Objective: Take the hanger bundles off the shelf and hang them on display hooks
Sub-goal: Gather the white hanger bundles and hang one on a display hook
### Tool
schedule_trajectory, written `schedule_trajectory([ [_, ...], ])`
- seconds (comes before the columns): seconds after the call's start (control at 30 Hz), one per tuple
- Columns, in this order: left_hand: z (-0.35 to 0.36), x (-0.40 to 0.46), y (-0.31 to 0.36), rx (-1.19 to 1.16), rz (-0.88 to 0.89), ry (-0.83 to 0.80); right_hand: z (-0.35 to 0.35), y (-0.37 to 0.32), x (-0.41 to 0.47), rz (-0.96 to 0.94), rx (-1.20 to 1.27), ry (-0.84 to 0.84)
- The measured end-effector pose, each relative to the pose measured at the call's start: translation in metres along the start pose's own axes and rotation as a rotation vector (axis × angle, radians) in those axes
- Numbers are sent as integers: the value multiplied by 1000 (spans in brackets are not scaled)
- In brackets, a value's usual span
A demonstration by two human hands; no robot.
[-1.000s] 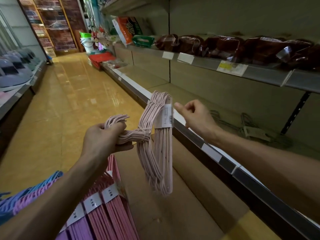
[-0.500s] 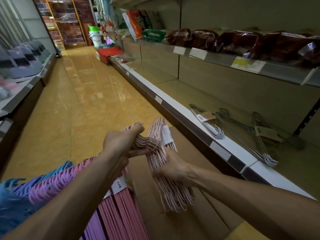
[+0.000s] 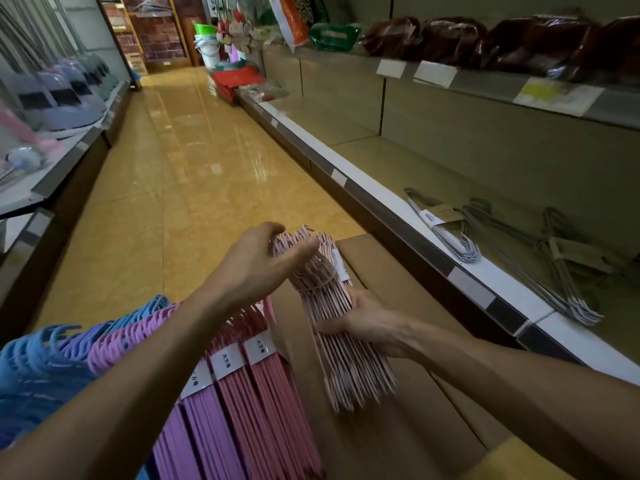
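A pale pink hanger bundle (image 3: 341, 327) with a white label sits between both hands, above a cardboard box (image 3: 391, 424). My left hand (image 3: 256, 265) holds the hook end of the bundle, thumb across the hooks. My right hand (image 3: 367, 322) grips the bundle's middle from the right side. Below and to the left, pink, purple and blue hanger bundles (image 3: 249, 382) with white labels lie in a packed row. On the shelf (image 3: 374, 188) at the right lie grey wire hanger bundles (image 3: 512, 251) with brown card labels.
The upper shelf (image 3: 485, 81) carries dark wrapped packages and price tags. A yellow tiled aisle (image 3: 166, 174) runs ahead, with a red basket (image 3: 235, 81) and buckets at its far end. Dustpans and brushes (image 3: 59, 98) fill the left-hand shelving.
The pink bundle has come down from chest height and tilted flatter over the box. My right hand moved from the label at the top to the bundle's middle.
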State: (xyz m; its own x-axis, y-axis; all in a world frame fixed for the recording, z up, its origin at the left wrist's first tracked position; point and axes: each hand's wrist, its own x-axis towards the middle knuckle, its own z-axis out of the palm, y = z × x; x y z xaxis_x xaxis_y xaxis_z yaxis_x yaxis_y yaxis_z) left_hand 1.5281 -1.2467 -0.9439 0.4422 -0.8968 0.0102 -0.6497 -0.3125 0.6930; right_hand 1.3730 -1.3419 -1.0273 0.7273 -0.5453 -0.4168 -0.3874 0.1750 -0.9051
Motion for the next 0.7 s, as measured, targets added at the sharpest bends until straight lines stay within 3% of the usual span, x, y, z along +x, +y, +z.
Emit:
schedule_trajectory([
  [0.13, 2, 1, -14, 89, 178, -26, 2, 7, 8, 43, 88, -97],
  [0.33, -3, 4, -38, 175, 148, -161, 11, 21, 24, 117, 134, -149],
  [0.57, -2, 11, -56, 616, 155, -135, 25, 34, 50, 149, 156, -152],
  [0.7, 0, 18, -74, 533, 107, -191, 34, 46, 63, 167, 135, -129],
])
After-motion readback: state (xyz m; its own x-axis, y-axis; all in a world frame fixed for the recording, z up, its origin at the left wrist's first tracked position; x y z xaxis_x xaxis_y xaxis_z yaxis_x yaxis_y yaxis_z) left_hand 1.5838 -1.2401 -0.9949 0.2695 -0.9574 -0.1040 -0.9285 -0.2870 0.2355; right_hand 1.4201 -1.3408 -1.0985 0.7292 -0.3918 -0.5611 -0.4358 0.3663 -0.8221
